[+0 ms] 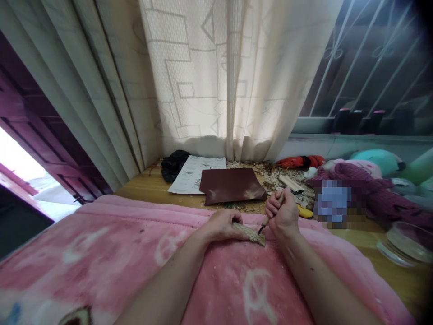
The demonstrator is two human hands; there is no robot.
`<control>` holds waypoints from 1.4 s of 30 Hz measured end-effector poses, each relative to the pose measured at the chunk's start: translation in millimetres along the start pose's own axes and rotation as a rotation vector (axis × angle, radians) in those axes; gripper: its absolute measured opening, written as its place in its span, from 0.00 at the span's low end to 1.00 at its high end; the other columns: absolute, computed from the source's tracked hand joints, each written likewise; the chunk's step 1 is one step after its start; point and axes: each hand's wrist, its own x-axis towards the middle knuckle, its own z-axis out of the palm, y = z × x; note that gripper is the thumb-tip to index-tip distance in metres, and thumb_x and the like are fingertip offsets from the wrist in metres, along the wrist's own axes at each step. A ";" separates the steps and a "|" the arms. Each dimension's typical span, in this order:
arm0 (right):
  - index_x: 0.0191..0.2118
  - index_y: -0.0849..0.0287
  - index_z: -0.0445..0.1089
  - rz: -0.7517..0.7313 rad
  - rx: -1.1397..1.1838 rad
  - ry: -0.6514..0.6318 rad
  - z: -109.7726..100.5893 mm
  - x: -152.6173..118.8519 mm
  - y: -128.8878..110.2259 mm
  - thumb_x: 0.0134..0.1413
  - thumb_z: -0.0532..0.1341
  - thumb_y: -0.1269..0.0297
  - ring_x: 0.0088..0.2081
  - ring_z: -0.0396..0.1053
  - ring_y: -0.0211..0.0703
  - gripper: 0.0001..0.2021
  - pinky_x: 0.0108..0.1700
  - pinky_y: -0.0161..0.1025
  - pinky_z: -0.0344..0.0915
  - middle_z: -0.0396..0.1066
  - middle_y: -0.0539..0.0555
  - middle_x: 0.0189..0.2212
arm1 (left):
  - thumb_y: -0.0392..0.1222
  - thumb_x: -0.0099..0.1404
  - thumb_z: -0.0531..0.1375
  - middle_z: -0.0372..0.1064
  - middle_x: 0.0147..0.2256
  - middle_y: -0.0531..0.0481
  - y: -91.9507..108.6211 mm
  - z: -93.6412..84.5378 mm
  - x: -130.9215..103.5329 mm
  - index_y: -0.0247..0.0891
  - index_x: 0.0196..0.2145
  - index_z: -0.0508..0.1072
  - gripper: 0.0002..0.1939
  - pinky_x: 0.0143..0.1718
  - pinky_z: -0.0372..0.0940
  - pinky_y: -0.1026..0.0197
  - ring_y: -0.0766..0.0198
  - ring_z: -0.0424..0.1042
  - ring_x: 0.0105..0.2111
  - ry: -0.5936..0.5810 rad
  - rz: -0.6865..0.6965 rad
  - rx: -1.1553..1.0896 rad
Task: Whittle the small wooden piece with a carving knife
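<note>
Pink blanket (111,243) fills the near ground, probably serving as a soft rest; past its edge runs the wooden bench (149,189), strewn with shavings (270,169). There a dark red sheet (233,183) overlaps printed paper (182,178). The hands are apart: the left hand (223,225) grips one end of a pale, patterned piece (248,232) over the blanket, seemingly to steady it; the right hand (283,214) is closed round a slim tool (264,224), dark tip at the piece's flared right end. Blanket spreads wide leftward, while a yellow object (305,211) just beyond the right hand tightens that side.
</note>
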 end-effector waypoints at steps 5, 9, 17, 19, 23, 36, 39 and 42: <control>0.20 0.57 0.51 0.007 -0.001 -0.007 1.4 -0.6 1.6 0.47 0.54 0.52 0.10 0.38 0.28 0.17 0.09 0.26 0.38 0.43 0.40 0.10 | 0.59 0.43 0.60 0.61 0.23 0.56 2.0 1.4 0.1 0.35 0.28 0.70 0.23 0.22 0.47 0.69 0.69 0.58 0.25 0.012 -0.026 0.013; 0.20 0.57 0.50 0.006 -0.008 -0.006 1.6 -1.0 2.8 0.47 0.53 0.49 0.10 0.38 0.28 0.18 0.09 0.27 0.38 0.43 0.40 0.10 | 0.60 0.44 0.59 0.62 0.24 0.56 2.4 2.4 -0.1 0.35 0.28 0.70 0.24 0.23 0.48 0.68 0.69 0.58 0.25 0.015 -0.032 0.010; 0.20 0.57 0.50 0.003 -0.014 -0.004 1.5 -1.6 2.6 0.47 0.54 0.51 0.09 0.38 0.28 0.17 0.09 0.27 0.38 0.43 0.40 0.10 | 0.55 0.45 0.60 0.61 0.23 0.57 -0.1 4.0 0.6 0.35 0.28 0.70 0.19 0.23 0.49 0.69 0.70 0.58 0.24 0.003 -0.034 -0.008; 0.20 0.57 0.50 0.002 -0.014 -0.002 1.9 -1.8 2.4 0.47 0.53 0.50 0.09 0.38 0.28 0.18 0.09 0.27 0.38 0.43 0.40 0.10 | 0.57 0.44 0.60 0.61 0.23 0.56 0.6 4.5 0.5 0.35 0.28 0.70 0.21 0.23 0.48 0.69 0.69 0.58 0.25 0.014 -0.047 0.002; 0.20 0.57 0.50 -0.002 -0.011 -0.010 2.1 -2.0 2.9 0.47 0.52 0.48 0.10 0.38 0.28 0.19 0.09 0.27 0.38 0.44 0.40 0.10 | 0.55 0.45 0.60 0.62 0.24 0.56 3.4 1.8 -1.5 0.35 0.29 0.70 0.20 0.22 0.48 0.69 0.69 0.58 0.25 -0.001 -0.012 0.006; 0.20 0.57 0.50 0.003 0.008 -0.012 4.2 -3.5 1.1 0.48 0.53 0.53 0.09 0.38 0.28 0.16 0.09 0.27 0.38 0.44 0.40 0.10 | 0.47 0.47 0.63 0.64 0.32 0.51 9.8 -3.3 -1.1 0.40 0.36 0.74 0.18 0.31 0.55 0.68 0.65 0.63 0.32 0.004 0.271 0.051; 0.20 0.57 0.50 -0.001 0.004 -0.022 3.2 -3.1 2.2 0.48 0.52 0.52 0.09 0.38 0.28 0.16 0.09 0.27 0.38 0.44 0.40 0.10 | 0.48 0.47 0.63 0.65 0.31 0.51 12.6 -2.1 -2.1 0.40 0.35 0.75 0.17 0.31 0.55 0.67 0.65 0.64 0.32 0.024 0.246 0.090; 0.21 0.57 0.50 -0.004 0.000 -0.038 2.5 -2.7 3.6 0.48 0.53 0.51 0.09 0.38 0.28 0.17 0.09 0.27 0.38 0.43 0.40 0.10 | 0.49 0.47 0.63 0.66 0.31 0.51 14.4 -1.1 -2.6 0.41 0.35 0.75 0.17 0.30 0.54 0.67 0.64 0.64 0.32 0.030 0.235 0.119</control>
